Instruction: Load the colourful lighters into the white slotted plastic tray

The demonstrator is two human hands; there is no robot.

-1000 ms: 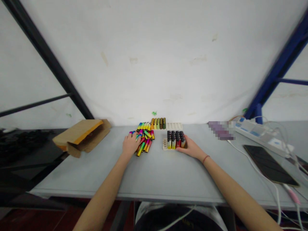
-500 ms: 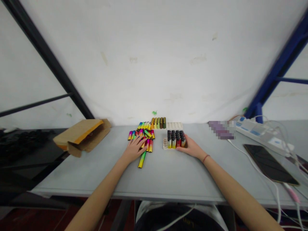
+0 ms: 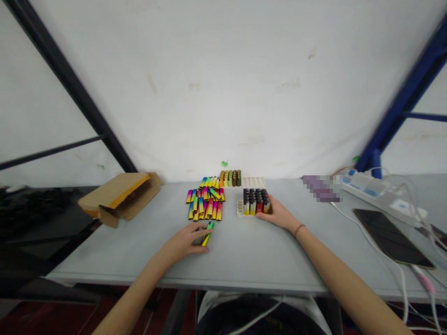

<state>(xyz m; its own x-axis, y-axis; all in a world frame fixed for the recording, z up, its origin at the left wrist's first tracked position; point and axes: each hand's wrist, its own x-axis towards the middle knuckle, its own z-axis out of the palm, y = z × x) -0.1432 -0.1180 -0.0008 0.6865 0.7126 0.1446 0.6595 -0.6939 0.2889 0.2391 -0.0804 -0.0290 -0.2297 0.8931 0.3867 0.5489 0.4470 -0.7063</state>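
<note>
My left hand (image 3: 188, 239) is closed around a single green-and-yellow lighter (image 3: 208, 235) near the front of the table, fingers over its upper part and thumb by its lower end. Beyond it lies a loose spread of shiny multicoloured lighters (image 3: 205, 204). My right hand (image 3: 275, 215) grips the right side of a white tray (image 3: 240, 208) filled with upright black-topped lighters (image 3: 256, 201). The slots at the tray's left end hold none.
Against the wall stand a block of yellow-green lighters (image 3: 230, 177) and a white slotted tray (image 3: 254, 182). An open cardboard box (image 3: 120, 195) lies at left. A phone (image 3: 393, 237), cables and a power strip (image 3: 380, 195) occupy the right side.
My left hand has left the lighter pile and moved toward me, onto the single green-and-yellow lighter, which has shifted slightly. The right hand and its tray stay put.
</note>
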